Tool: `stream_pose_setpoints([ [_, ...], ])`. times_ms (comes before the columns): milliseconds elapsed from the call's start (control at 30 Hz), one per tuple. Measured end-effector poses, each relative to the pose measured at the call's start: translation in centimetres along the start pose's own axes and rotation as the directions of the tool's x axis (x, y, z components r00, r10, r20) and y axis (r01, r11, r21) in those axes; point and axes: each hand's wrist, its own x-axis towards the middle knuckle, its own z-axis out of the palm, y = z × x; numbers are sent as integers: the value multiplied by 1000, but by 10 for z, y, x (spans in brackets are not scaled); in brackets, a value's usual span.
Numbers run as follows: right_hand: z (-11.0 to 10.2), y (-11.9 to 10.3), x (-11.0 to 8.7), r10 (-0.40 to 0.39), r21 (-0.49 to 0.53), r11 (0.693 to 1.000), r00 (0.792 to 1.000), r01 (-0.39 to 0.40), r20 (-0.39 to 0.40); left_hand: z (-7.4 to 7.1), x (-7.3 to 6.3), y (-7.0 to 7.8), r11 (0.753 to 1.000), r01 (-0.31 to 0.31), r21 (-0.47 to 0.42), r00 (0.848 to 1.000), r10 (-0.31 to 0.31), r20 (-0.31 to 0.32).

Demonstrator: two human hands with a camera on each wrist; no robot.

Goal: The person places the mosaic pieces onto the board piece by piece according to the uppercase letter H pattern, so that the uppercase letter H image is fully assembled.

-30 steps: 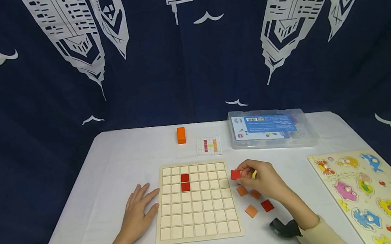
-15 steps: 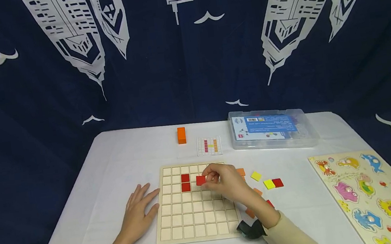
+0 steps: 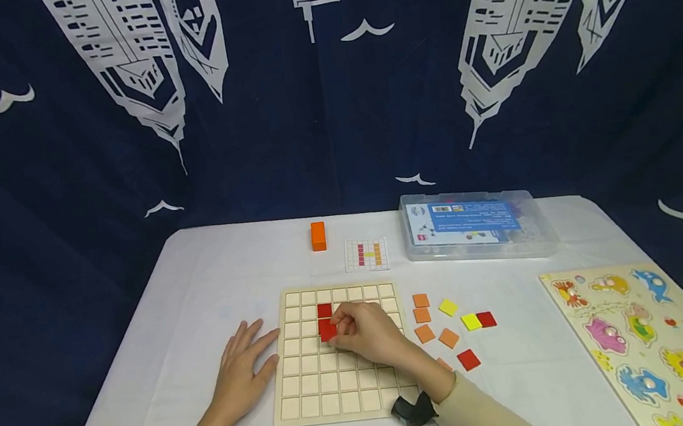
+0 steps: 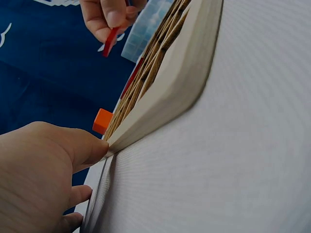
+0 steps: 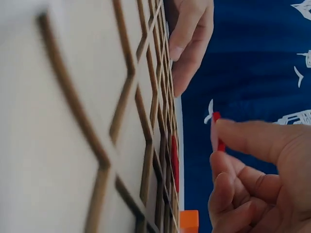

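My right hand (image 3: 366, 334) pinches a red square tile (image 5: 216, 117) between thumb and fingers, raised a little over the wooden grid board (image 3: 304, 408). In the head view this tile overlaps the lower of the two red squares in the board's third column; the upper red square (image 3: 324, 310) shows plainly. My left hand (image 3: 242, 367) lies with fingers spread beside the board's left edge. Its thumb (image 4: 92, 145) touches the board's side in the left wrist view.
Right of the board lie loose orange tiles (image 3: 424, 333), yellow tiles (image 3: 448, 307) and red tiles (image 3: 469, 359). Behind it are an orange block (image 3: 318, 237), a pattern card (image 3: 366, 255) and a clear plastic box (image 3: 477, 225). An animal puzzle board (image 3: 654, 338) lies far right.
My right hand has carried the red tile leftward from beside the board to over the third column, uncovering the loose tiles at right. The left hand has stayed put.
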Motion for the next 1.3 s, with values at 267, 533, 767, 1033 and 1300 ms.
stream_pose_setpoints([
  [267, 8, 7, 0, 26, 31, 999, 999, -27, 21, 0, 0, 0, 1000, 0, 3, 1000, 0, -2],
  [533, 13, 10, 0, 25, 16, 1000, 999, -26, 32, 0, 0, 0, 1000, 3, 3, 1000, -3, 3],
  [767, 19, 13, -1, 0, -42, 999, 1000, 1, 26, 0, 0, -1, 1000, 6, -3, 1000, -6, 6],
  [1033, 20, 12, -1, 5, -37, 999, 1000, -5, 18, 1, 0, 0, 1000, -2, 7, 1000, 2, -10],
  [1300, 18, 10, 0, 19, 18, 1000, 999, -20, 36, 2, 1, -1, 1000, 1, 10, 1000, -1, -2],
])
